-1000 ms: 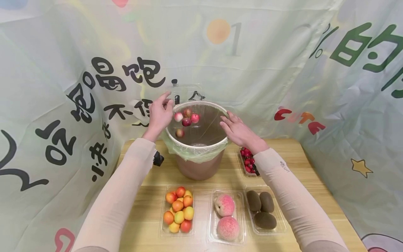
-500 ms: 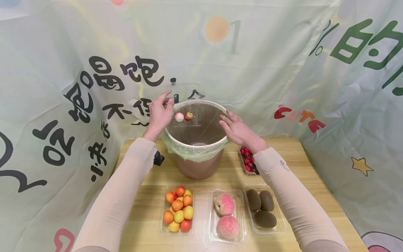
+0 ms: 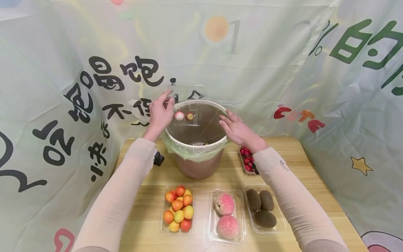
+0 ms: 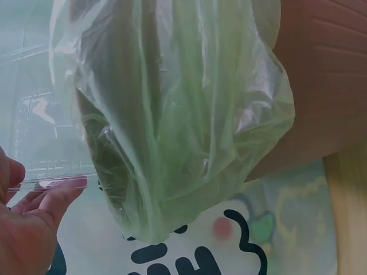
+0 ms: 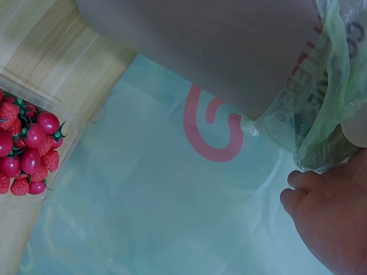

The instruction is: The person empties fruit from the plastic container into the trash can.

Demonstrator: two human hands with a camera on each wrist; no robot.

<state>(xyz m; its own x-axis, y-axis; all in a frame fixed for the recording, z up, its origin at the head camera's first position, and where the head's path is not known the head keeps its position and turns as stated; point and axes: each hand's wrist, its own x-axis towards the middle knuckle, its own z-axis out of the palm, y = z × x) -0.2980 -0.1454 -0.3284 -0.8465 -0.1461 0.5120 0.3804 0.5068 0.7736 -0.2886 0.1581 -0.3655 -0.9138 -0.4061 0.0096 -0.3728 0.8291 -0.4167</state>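
My left hand (image 3: 160, 111) pinches the edge of a clear plastic box (image 4: 43, 132), tipped over the mouth of a trash can (image 3: 198, 171). Two small apple-like fruits, one pinkish white (image 3: 179, 116) and one brownish red (image 3: 189, 116), show against the box. The pale rim (image 3: 201, 147) of the can carries a green plastic liner (image 3: 182, 150), folded down outside. My right hand (image 3: 237, 129) holds the rim's right side, some fingertips lying against the liner in the right wrist view. Part of a fruit (image 3: 205, 144) shows low inside; the can's bottom is mostly hidden.
In front stand clear boxes of orange-yellow fruit (image 3: 177, 210), two peaches (image 3: 228, 227) and three kiwis (image 3: 265, 219). A box of red berries and cherry tomatoes (image 5: 28, 146) sits beside the can, partly behind my right forearm. Printed cloth (image 3: 252, 70) surrounds the wooden table (image 3: 145, 203).
Several of the small fruits have dropped out of sight into the can; two stay visible at the box. The box has shifted slightly. Both hands keep nearly the same place.
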